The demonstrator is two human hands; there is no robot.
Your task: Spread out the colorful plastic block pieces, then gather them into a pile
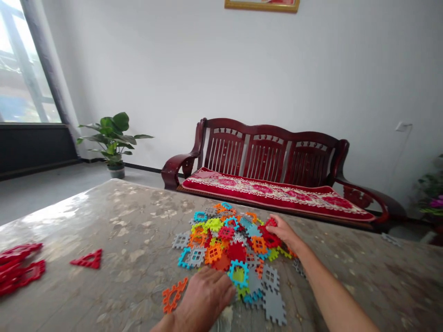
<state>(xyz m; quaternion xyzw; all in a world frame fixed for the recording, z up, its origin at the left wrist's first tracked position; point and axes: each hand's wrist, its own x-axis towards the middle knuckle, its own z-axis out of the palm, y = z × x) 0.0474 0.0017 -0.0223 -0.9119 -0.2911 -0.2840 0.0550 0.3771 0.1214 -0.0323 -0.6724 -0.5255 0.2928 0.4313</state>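
Observation:
A heap of flat plastic interlocking building pieces (237,251) in red, orange, blue, green and grey lies on the table; many have toothed edges and window cut-outs. My right hand (284,232) reaches to the heap's right side, with thumb and fingers closed on a red interlocking piece (271,222). Back up, my left hand (212,291) rests at the near edge of the heap, beside an orange piece (173,295). Its fingertips point down and are hidden, so whether it grips anything does not show. Close to it lies a blue square frame piece (238,274).
Several red pieces (20,267) lie grouped at the table's left, with a red triangular piece (88,259) apart from them. A patterned cover spreads over the table (131,230). Behind stand a wooden bench (256,150) and a potted plant (114,138).

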